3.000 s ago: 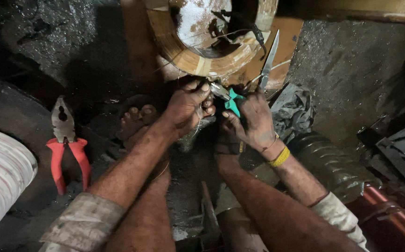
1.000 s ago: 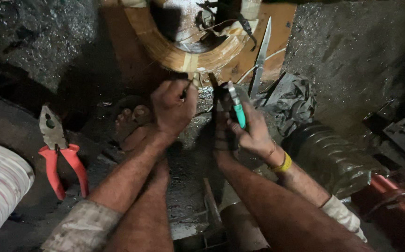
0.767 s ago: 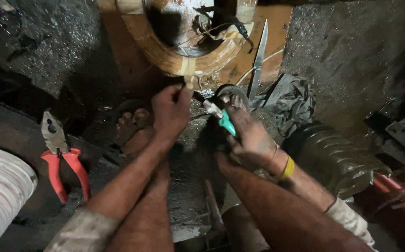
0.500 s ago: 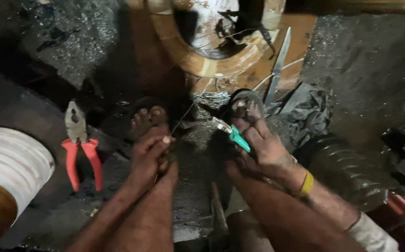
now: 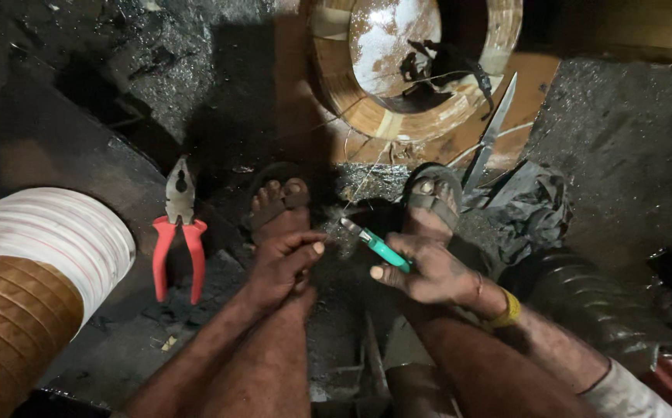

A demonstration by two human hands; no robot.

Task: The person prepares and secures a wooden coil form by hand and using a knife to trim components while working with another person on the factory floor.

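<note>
Two hands work a thin wire over a grimy floor, between two sandalled feet.

A big copper coil (image 5: 421, 70) lies at top, a white-and-brown roll (image 5: 34, 271) at left, red pliers (image 5: 177, 232) beside it. The right hand (image 5: 429, 271) is closed around a green-handled cutter (image 5: 378, 246), tip toward the left hand (image 5: 282, 267), whose thumb and finger pinch shut on the wire (image 5: 355, 190), which runs up to the coil.
</note>
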